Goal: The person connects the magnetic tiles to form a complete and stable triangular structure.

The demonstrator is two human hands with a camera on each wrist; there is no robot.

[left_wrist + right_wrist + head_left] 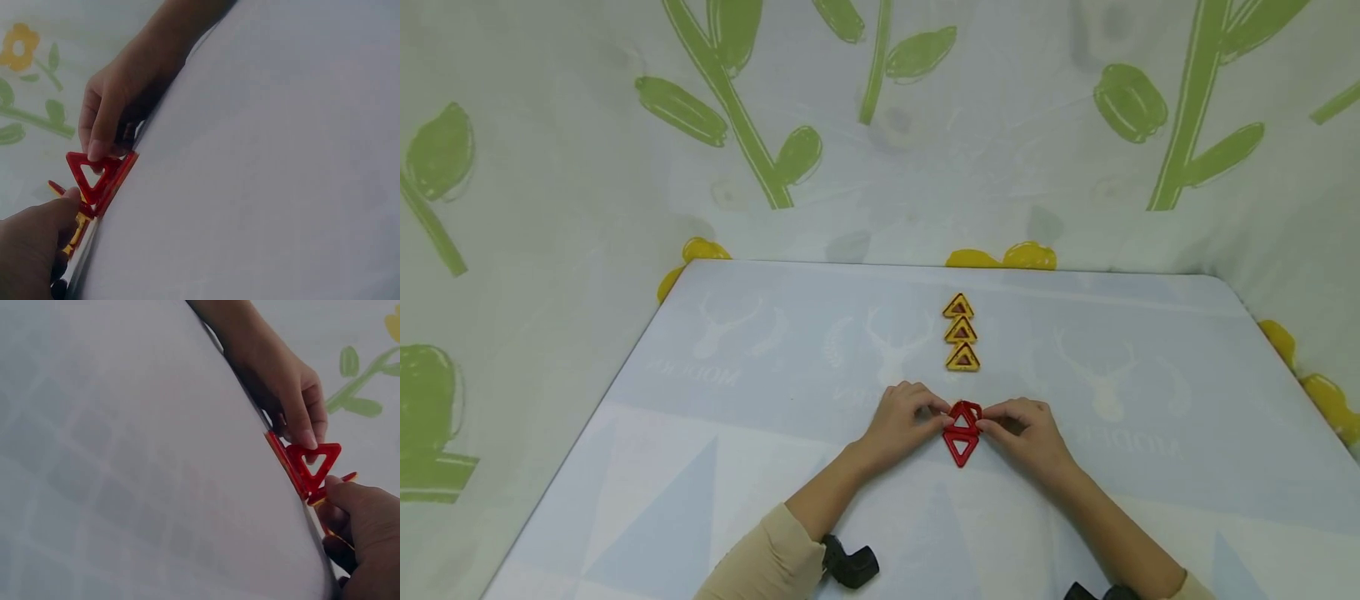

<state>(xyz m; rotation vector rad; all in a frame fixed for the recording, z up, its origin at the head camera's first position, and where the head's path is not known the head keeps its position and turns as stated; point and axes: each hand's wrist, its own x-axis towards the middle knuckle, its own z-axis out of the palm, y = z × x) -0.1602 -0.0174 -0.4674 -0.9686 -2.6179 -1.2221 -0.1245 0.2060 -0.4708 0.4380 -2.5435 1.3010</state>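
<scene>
Near the middle of the table, red triangular frame tiles are joined. One lies flat, pointing toward me, while others stand tilted up behind it. My left hand pinches a raised red tile from the left, thumb against index finger. From the other side my right hand pinches another raised red tile. In the left wrist view an upright red triangle shows between both hands; the right wrist view has a raised red triangle under the left fingertips. Fingers partly cover the joined edges.
Beyond the hands, several yellow triangular tiles with reddish centres lie in a column. The pale patterned table ends at a back edge before leaf-printed fabric. Black devices are worn at the wrists.
</scene>
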